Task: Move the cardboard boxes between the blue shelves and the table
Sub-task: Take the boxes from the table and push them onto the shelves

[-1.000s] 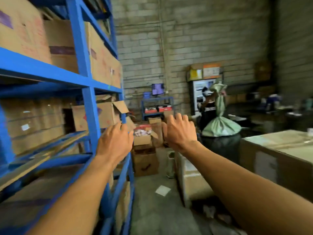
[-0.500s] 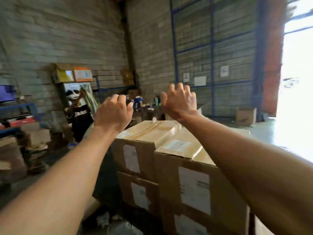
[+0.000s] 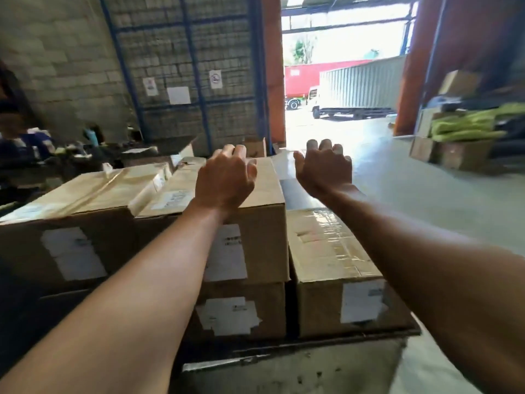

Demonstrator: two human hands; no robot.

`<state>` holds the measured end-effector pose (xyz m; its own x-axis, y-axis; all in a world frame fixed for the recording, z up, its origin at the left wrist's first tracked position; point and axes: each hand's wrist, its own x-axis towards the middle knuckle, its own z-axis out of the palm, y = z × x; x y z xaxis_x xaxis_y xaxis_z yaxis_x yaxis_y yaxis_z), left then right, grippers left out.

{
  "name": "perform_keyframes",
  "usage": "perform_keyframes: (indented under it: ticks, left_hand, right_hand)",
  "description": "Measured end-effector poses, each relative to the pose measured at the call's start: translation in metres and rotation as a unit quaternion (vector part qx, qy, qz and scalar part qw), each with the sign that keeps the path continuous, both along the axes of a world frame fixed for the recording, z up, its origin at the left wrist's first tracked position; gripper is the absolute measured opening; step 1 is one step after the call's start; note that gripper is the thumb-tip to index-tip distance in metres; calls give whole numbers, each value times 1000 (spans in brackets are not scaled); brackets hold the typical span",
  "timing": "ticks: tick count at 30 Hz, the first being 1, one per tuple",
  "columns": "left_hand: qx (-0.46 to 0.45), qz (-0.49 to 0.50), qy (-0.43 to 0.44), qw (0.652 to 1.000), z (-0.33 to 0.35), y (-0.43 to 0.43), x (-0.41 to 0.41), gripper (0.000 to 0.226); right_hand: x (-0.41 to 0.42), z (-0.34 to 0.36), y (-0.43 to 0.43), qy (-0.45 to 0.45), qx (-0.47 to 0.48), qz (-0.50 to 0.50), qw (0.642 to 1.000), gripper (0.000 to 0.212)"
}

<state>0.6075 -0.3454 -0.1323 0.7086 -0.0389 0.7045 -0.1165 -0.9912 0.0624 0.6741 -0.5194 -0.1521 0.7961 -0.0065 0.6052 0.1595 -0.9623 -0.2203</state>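
Note:
Several taped cardboard boxes with white labels are stacked on a dark table [image 3: 312, 345] in front of me. The top middle box [image 3: 264, 200] lies under my left hand [image 3: 225, 180], which hovers over it with loosely curled fingers and holds nothing. A lower box [image 3: 332, 251] sits to its right, and my right hand [image 3: 324, 169] is stretched out above its far end, fingers relaxed and empty. Another tall box [image 3: 71, 211] stands on the left. The blue shelves are out of view.
A cluttered workbench [image 3: 85, 155] with a person beside it stands at the back left. At the right, boxes and green bundles [image 3: 466, 129] pile up. An open doorway [image 3: 341, 81] with trucks outside lies straight ahead, across bare concrete floor.
The view has swung right from the blue shelves to the stacked boxes. Both empty hands stayed raised and now reach over the top of the boxes.

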Motion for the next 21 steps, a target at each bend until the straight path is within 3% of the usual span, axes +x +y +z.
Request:
perform_keyframes:
  ticks: [9,17,21]
  left_hand:
    - [-22,-143,83,986,-75,-113,-24,36]
    - [-42,-111,241,963,-162,-151,-20,53]
    - [-81,-58,312,945,-204,-157,-7,79]
  right_hand:
    - [-85,-85,-114,123,-16,-68,990,50]
    - [-95,-148,-174,227,6,-39,973,57]
    - [-77,-185,-199,270,-1,-24,962,64]
